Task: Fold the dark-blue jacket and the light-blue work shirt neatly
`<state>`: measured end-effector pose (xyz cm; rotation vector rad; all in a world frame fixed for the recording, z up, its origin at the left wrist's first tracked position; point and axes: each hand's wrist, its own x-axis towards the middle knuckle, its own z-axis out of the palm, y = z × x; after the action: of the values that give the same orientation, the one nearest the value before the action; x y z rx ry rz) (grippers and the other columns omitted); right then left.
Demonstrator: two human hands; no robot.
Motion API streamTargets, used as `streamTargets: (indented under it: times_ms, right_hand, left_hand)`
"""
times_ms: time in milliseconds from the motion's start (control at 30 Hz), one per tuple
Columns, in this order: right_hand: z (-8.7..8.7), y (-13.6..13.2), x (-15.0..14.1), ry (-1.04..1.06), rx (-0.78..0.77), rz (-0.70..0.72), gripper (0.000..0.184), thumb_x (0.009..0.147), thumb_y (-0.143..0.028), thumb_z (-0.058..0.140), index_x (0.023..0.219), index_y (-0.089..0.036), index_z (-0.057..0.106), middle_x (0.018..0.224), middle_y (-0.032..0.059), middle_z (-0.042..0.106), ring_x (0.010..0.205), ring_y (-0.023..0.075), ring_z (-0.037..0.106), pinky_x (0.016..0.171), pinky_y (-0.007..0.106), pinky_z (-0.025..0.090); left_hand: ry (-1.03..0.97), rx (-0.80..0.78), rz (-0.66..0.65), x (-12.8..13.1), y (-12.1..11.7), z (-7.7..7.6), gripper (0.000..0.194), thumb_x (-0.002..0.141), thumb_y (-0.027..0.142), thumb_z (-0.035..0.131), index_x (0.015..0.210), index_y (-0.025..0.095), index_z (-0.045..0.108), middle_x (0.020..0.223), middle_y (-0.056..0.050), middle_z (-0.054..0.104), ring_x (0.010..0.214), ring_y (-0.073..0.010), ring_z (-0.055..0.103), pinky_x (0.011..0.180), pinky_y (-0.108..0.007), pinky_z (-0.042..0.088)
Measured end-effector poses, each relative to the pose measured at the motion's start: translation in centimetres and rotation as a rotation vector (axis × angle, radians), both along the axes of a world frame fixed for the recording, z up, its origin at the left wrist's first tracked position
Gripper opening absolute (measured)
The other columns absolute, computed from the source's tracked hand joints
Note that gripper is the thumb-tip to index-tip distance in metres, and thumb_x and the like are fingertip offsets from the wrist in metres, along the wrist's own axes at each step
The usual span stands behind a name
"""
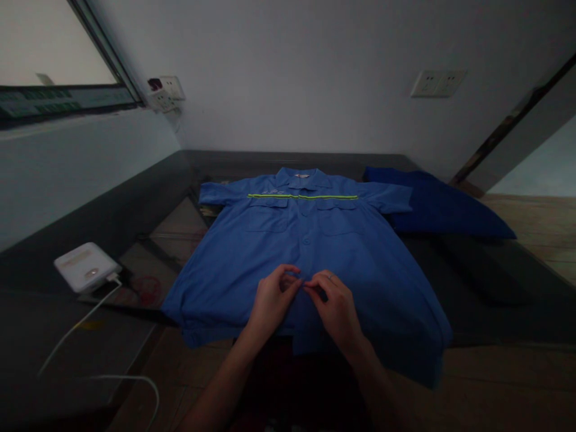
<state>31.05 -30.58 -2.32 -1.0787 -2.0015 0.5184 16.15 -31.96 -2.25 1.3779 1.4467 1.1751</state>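
A blue short-sleeved work shirt [225, 270] lies spread front side up, its collar away from me and its hem towards me. A yellow-green stripe [315, 197] crosses the chest above two flapped pockets. Over the lower part of the button front, my left hand [274, 294] pinches the placket between thumb and fingers. My right hand [335, 300], with a ring on one finger, pinches the same strip from the other side. The fingertips of both hands nearly meet. Whatever button lies between them is hidden. Further up the placket, a button [306, 242] shows.
The shirt lies on a dark glossy table [486, 300] against a wall. Folded darker blue cloth [432, 198] lies beside the right sleeve. On the left, a white box-shaped device [87, 267] has a white cable [76, 327] hanging off it. Wall sockets [437, 83] are above the table.
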Motion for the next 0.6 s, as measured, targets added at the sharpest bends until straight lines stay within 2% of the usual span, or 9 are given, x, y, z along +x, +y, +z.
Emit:
streamTargets:
  times_ms: [233, 400, 600]
  right_hand:
    - [0.5, 0.1, -0.1, -0.044, -0.034, 0.027, 0.013, 0.087, -0.012, 0.051, 0.085, -0.021, 0.060, 0.082, 0.0035, 0.062, 0.079, 0.0190, 0.059, 0.072, 0.031, 0.047]
    - [1.3, 0.4, -0.2, -0.137, -0.049, 0.039, 0.013, 0.085, -0.009, 0.054, 0.079, -0.020, 0.056, 0.079, 0.0033, 0.061, 0.076, 0.0190, 0.058, 0.068, 0.030, 0.044]
    - [1.5, 0.9, 0.2, -0.115, -0.041, 0.083, 0.017, 0.084, -0.006, 0.051, 0.076, -0.020, 0.054, 0.077, 0.0019, 0.059, 0.074, 0.0170, 0.056, 0.067, 0.028, 0.043]
  left_hand:
    - [0.091, 0.029, 0.001, 0.1, -0.1, -0.3, 0.022, 0.082, 0.017, 0.055, 0.104, 0.019, 0.053, 0.074, 0.001, 0.067, 0.070, -0.0129, 0.065, 0.066, -0.024, 0.048]
    - [0.070, 0.039, 0.006, 0.0, -0.2, -0.4, 0.025, 0.083, 0.018, 0.054, 0.108, 0.019, 0.048, 0.077, 0.002, 0.067, 0.071, -0.0129, 0.065, 0.067, -0.024, 0.048]
    - [0.048, 0.030, -0.046, -0.2, -0.5, 0.0, 0.029, 0.080, 0.014, 0.056, 0.109, 0.018, 0.052, 0.082, -0.001, 0.067, 0.076, -0.0134, 0.066, 0.072, -0.026, 0.052]
